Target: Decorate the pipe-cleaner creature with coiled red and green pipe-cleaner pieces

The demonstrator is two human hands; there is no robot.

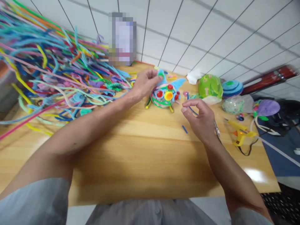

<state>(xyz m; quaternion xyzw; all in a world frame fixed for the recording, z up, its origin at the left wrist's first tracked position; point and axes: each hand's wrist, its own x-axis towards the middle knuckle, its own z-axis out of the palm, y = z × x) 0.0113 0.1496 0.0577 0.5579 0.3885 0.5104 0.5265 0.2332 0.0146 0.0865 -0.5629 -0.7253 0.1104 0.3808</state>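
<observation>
A small round craft figure [162, 101] of pipe cleaners stands on the wooden table, with red and yellow discs on its front, blue pointed ears and yellow-tipped legs. My left hand [148, 79] pinches its left ear, which has a green inner part. To the figure's right, apart from it, my right hand [200, 118] hovers with thumb and forefinger curled close together. Whether anything thin is between those fingertips is too blurred to make out. A short blue stick [185, 129] lies on the table below the right hand.
A large heap of coloured pipe cleaners [77, 72] covers the left side. On the right are a green ball-like piece [210, 87], blue discs [232, 87], a clear plastic bottle piece [237, 104] and a yellow glue gun [241, 132] with a cord. A tiled wall [182, 34] rises behind.
</observation>
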